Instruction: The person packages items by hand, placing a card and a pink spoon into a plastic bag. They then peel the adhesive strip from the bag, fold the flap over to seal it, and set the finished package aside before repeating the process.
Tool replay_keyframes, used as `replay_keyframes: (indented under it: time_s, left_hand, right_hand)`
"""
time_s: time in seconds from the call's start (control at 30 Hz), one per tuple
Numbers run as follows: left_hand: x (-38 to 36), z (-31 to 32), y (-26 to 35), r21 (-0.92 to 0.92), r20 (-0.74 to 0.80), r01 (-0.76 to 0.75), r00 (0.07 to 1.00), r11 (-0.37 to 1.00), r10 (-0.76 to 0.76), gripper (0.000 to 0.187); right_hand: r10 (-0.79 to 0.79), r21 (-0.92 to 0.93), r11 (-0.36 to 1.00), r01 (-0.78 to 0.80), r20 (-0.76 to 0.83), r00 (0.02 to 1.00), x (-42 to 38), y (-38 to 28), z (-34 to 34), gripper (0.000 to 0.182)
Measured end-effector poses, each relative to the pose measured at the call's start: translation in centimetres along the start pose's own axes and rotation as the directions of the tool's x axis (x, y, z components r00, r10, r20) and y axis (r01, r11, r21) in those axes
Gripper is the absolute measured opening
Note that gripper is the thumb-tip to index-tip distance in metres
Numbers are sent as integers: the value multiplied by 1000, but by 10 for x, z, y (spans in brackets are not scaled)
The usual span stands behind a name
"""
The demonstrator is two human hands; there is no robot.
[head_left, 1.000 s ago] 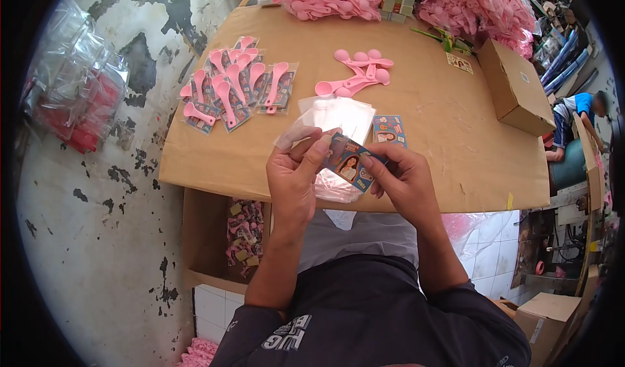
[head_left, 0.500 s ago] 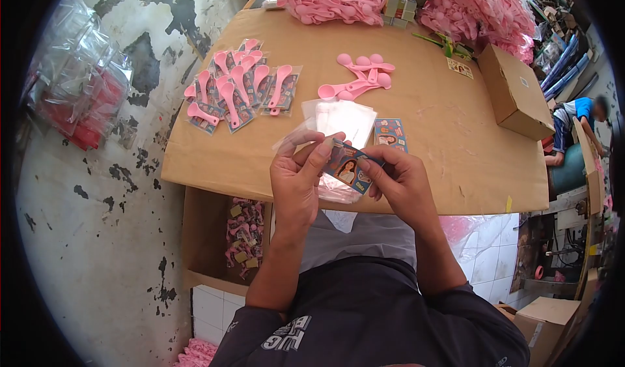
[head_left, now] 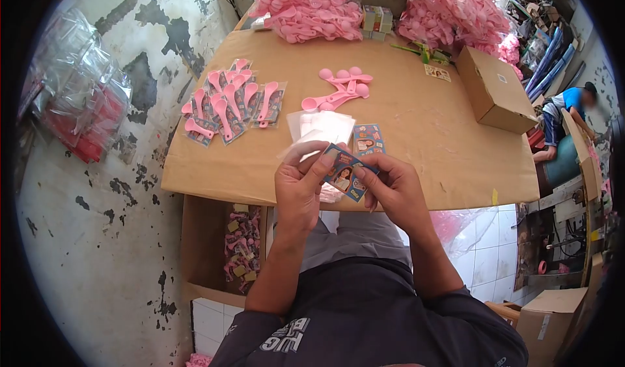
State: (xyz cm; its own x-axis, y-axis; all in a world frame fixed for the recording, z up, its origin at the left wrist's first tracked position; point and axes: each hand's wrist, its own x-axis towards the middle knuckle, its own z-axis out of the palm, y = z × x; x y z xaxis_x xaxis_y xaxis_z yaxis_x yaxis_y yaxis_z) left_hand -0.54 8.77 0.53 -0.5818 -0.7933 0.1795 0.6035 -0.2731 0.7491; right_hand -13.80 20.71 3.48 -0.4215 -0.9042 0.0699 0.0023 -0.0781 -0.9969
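Between my two hands is a blue printed card with a portrait on it, tilted over the table's front edge. My left hand pinches its upper left corner, thumb on top. At the right edge, my right hand grips the same card between thumb and fingers. Just beyond them lie clear plastic bags, partly covered by my left hand. A stack of similar cards rests beside the bags. Farther back is a small group of loose pink spoons. Bagged spoons with cards are heaped at the left.
Big bags of pink spoons stand at the back of the brown table. A cardboard box sits on the right side. Below the table at left is an open carton of packed spoons. Another person is at the far right.
The view has shifted, so the table's contents appear farther left and slightly lower. Both hands keep hold of the card, and my right fingers have moved a little on it.
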Motion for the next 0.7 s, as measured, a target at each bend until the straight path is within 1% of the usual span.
replay_keyframes:
  time_s: [0.03, 0.07, 0.17, 0.23, 0.27, 0.33, 0.37, 0.43, 0.47, 0.53, 0.57, 0.63, 0.67, 0.7]
  left_hand:
    - [-1, 3, 0, -1, 31, 30, 999, 1000, -30, 24]
    - [-3, 6, -1, 1, 36, 21, 999, 1000, -21, 24]
    - [-6, 16, -2, 69, 21, 44, 999, 997, -46, 24]
    - [-7, 18, -2, 79, 50, 36, 998, 996, -40, 26]
    - [-8, 21, 0, 88, 45, 36, 998, 996, -40, 26]
    - [-5, 30, 5, 39, 3, -36, 999, 999, 36, 24]
    - [-3, 31, 5, 48, 1, -40, 999, 998, 40, 24]
    - [-3, 34, 3, 115, -14, -58, 998, 992, 60, 25]
    - [-4, 36, 1, 126, -22, -51, 998, 991, 54, 25]
    - [-8, 41, -4, 160, 3, -2, 1000, 987, 2, 27]
    - [-11, 44, -5, 170, 11, 65, 998, 983, -68, 30]
    - [-15, 51, -7, 187, 1, 61, 998, 980, -62, 30]
    - [-17, 54, -7, 194, -1, 46, 999, 980, -47, 30]
    - [-18, 55, -6, 223, 21, 31, 999, 974, -36, 32]
  right_hand:
    - [-3, 3, 1000, 3, 4, 1000, -1, -2, -1, 19]
    - [-13, 2, 1000, 13, 5, 1000, -1, -4, -4, 19]
    - [-9, 21, 1000, 8, 48, 999, -1, -8, -9, 22]
    - [-70, 132, 989, 61, 62, 996, -1, -9, -9, 20]
    - [-69, 141, 988, 59, 66, 995, -1, -7, -9, 20]
    - [-80, 231, 970, 72, 23, 997, 1, -3, -11, 14]
    - [-83, 239, 968, 74, 28, 996, 3, 0, -14, 14]
    - [-46, 275, 961, 22, 84, 995, 3, 5, -20, 13]
    - [-40, 287, 958, 13, 87, 995, 2, 7, -19, 13]
    - [-88, 347, 936, 57, 75, 993, 2, 9, -16, 13]
    - [-79, 359, 932, 47, 76, 994, 1, 11, -16, 13]
    - [-124, 370, 925, 91, 67, 990, 0, 15, -16, 13]
    - [-114, 380, 921, 80, 68, 991, -1, 18, -17, 13]
    - [-117, 353, 931, 93, 48, 992, -2, 21, -18, 12]
